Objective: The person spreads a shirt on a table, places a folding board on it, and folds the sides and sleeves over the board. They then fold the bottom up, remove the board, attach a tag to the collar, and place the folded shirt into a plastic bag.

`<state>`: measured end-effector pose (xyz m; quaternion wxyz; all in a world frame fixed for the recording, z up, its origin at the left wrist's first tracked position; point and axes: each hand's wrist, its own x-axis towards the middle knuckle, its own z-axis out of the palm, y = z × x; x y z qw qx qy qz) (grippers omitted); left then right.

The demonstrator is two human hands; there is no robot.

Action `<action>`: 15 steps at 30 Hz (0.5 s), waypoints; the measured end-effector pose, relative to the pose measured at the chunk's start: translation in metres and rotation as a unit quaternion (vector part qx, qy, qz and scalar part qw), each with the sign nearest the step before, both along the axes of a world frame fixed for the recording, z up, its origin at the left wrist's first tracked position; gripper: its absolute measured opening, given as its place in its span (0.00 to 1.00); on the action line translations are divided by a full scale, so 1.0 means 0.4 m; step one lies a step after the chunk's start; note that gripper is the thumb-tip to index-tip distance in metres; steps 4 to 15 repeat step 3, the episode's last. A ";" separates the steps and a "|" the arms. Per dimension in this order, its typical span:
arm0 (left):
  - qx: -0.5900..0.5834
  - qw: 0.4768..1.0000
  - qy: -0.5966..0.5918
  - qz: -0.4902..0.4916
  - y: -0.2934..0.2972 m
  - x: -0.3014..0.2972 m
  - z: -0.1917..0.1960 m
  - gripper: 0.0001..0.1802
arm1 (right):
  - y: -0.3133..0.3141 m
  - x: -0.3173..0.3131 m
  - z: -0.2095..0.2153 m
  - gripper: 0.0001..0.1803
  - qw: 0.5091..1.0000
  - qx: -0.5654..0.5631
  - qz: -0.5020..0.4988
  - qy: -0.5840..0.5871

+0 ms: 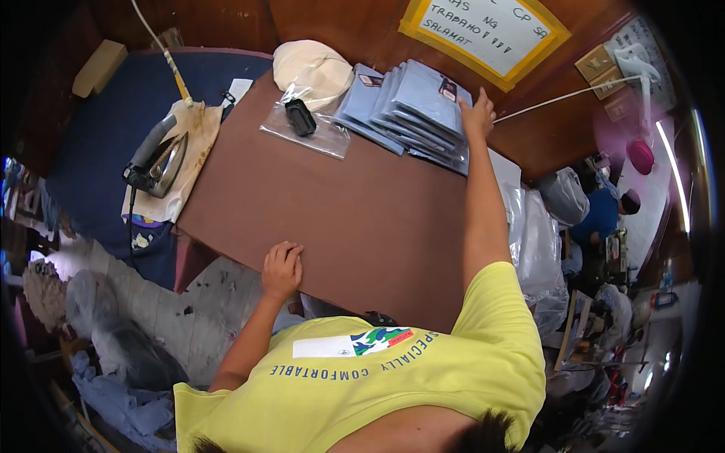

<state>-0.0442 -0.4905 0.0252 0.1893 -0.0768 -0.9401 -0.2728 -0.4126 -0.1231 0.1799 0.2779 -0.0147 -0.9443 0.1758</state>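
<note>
My left hand [282, 269] rests on the near edge of the brown-covered table [302, 204], its fingers lying flat with nothing in them. My right arm stretches far forward, and my right hand [478, 115] is at the right side of a stack of folded light-blue garments in clear plastic bags [423, 98]. Its fingers are apart, touching or very near the stack's edge. Dark labels show on the top garments. Left of the stack lie a flat clear plastic bag [328, 140], a black plastic object [300, 118] and a cream cloth bundle [311, 72].
An iron [158, 155] lies on a stained cloth [198, 136] over a dark blue board [83, 143] at left. Clear plastic sheets [536, 241] hang at the table's right side. A sign [483, 34] and a pink fan [640, 156] are at the wall. Someone in blue [596, 219] sits beyond.
</note>
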 end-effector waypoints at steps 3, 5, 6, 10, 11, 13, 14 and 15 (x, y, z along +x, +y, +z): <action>0.020 0.999 -0.011 0.030 -0.025 0.010 -0.005 0.14 | -0.138 0.031 -0.023 0.51 0.963 0.227 0.123 -0.074; 0.020 0.999 -0.011 0.030 -0.025 0.010 -0.005 0.14 | -0.138 0.031 -0.023 0.51 0.963 0.227 0.123 -0.074; 0.020 0.999 -0.011 0.030 -0.025 0.010 -0.005 0.14 | -0.138 0.031 -0.023 0.51 0.963 0.227 0.123 -0.074; 0.020 0.999 -0.011 0.030 -0.025 0.010 -0.005 0.14 | -0.138 0.031 -0.023 0.51 0.963 0.227 0.123 -0.074; 0.020 0.999 -0.011 0.030 -0.025 0.010 -0.005 0.14 | -0.138 0.031 -0.023 0.51 0.963 0.227 0.123 -0.074; 0.020 0.999 -0.011 0.030 -0.025 0.010 -0.005 0.14 | -0.138 0.031 -0.023 0.51 0.963 0.227 0.123 -0.074; 0.020 0.999 -0.011 0.030 -0.025 0.010 -0.005 0.14 | -0.138 0.031 -0.023 0.51 0.963 0.227 0.123 -0.074; 0.020 0.999 -0.011 0.030 -0.025 0.010 -0.005 0.14 | -0.138 0.031 -0.023 0.51 0.963 0.227 0.123 -0.074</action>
